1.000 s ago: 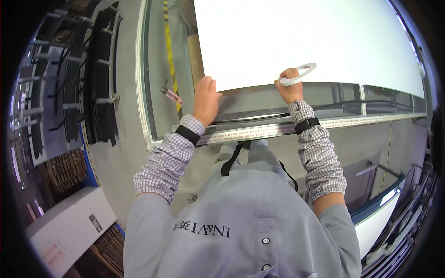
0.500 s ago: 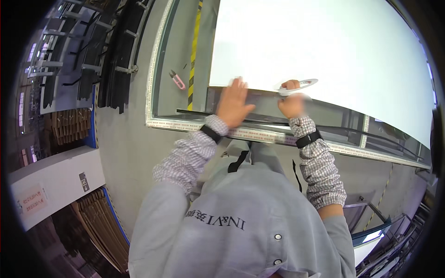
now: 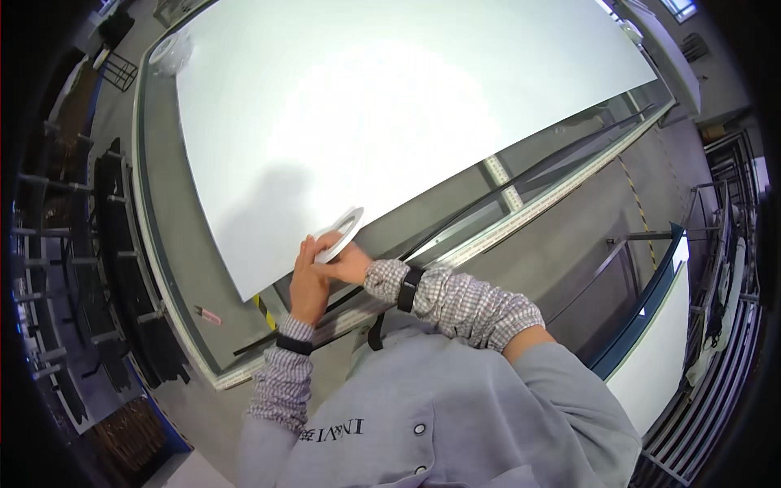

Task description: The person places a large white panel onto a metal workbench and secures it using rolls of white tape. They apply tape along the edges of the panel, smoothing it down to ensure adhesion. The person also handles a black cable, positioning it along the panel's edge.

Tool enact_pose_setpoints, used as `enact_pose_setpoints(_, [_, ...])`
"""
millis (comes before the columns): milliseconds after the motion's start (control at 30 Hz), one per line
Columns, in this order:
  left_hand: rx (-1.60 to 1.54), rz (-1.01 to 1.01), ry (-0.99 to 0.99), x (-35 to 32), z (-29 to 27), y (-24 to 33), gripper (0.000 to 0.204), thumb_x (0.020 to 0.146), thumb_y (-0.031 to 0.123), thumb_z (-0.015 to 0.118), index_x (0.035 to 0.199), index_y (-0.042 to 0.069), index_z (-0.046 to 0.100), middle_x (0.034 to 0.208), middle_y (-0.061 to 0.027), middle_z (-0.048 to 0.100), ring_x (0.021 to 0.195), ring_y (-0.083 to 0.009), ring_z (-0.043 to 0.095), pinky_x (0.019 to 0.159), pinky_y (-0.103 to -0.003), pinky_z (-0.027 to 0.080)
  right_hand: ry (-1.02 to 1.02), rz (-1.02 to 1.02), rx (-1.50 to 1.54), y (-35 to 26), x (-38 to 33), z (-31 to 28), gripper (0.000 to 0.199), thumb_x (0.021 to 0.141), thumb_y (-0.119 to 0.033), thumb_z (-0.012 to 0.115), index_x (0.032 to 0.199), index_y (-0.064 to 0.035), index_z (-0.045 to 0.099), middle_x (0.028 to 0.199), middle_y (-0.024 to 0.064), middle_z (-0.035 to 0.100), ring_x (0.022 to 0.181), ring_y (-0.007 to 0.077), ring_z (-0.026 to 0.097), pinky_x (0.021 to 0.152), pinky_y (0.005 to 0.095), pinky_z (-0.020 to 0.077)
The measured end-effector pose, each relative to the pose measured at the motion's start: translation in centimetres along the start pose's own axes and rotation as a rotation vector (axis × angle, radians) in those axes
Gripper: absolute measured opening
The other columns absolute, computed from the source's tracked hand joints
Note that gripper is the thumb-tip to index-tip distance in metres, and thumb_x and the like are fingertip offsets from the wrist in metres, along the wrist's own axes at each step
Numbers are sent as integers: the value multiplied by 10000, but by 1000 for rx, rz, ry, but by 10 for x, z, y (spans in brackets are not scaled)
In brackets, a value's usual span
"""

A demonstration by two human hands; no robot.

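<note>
A large white panel (image 3: pixel 366 98) lies flat on a glass-topped table (image 3: pixel 521 180). At its near left corner my right hand (image 3: pixel 351 259) is closed on a white ring-shaped roll of tape (image 3: pixel 353 228), which is tilted up by the panel's edge. My left hand (image 3: pixel 308 285) meets the right one, its fingers raised and pressed together beside the roll. Whatever lies between the left fingertips is too small to make out. A long dark strip (image 3: pixel 439 230) runs along the table's near side, passing behind my hands. Pink thread snips (image 3: pixel 209 315) rest on the glass to the left.
A clear plastic-wrapped roll (image 3: pixel 169 55) sits at the far left corner of the table. Metal racks with dark strips (image 3: pixel 134 268) stand along the left. To the right are a white panel with a dark edge (image 3: pixel 651 358) and more metal racking (image 3: pixel 716 407).
My left hand has left its flat, spread pose on the panel's edge and joined the right hand. The right hand still holds the tape roll. My view has turned, showing more of the panel.
</note>
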State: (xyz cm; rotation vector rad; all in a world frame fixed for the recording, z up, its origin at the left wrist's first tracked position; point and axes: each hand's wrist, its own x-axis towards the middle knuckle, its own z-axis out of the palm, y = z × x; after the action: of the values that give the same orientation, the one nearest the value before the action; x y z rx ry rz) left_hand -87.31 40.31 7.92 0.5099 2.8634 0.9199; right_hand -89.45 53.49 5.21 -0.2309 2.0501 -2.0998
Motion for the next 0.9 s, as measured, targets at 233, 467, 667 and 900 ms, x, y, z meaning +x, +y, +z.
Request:
enact_pose_setpoints(233, [421, -94, 14, -5, 17, 6, 425, 847, 64, 521, 1242, -54, 416, 1350, -218, 356, 1249, -364, 348, 1018, -395, 328, 120, 447, 1006, -66, 3, -191, 72, 802, -43, 613, 856, -36, 568, 792, 46, 584, 647, 112, 526, 520, 241, 428])
enact_pose_setpoints(467, [718, -472, 0, 2, 46, 22, 426, 901, 179, 479, 1226, -84, 401, 1336, -267, 344, 1214, -368, 387, 979, -374, 371, 172, 234, 860, -44, -8, -555, 155, 873, -130, 559, 957, -1, 537, 764, 15, 542, 555, 71, 413, 528, 224, 405])
enact_pose_setpoints(667, [724, -790, -259, 34, 42, 26, 517, 917, 276, 447, 1253, -106, 355, 1336, -297, 314, 1154, -407, 431, 935, -391, 408, 510, 75, -29, -21, -2, -689, 123, 727, -70, 714, 770, -60, 599, 737, 7, 569, 673, 104, 525, 629, 246, 442])
enact_pose_setpoints(900, [735, -863, -379, 38, 39, 18, 557, 923, 345, 405, 1234, -113, 341, 1323, -313, 305, 1113, -426, 452, 917, -424, 407, 369, -217, -566, 14, -3, -703, 233, 693, -109, 742, 792, -66, 535, 841, 30, 553, 813, 153, 538, 725, 298, 439])
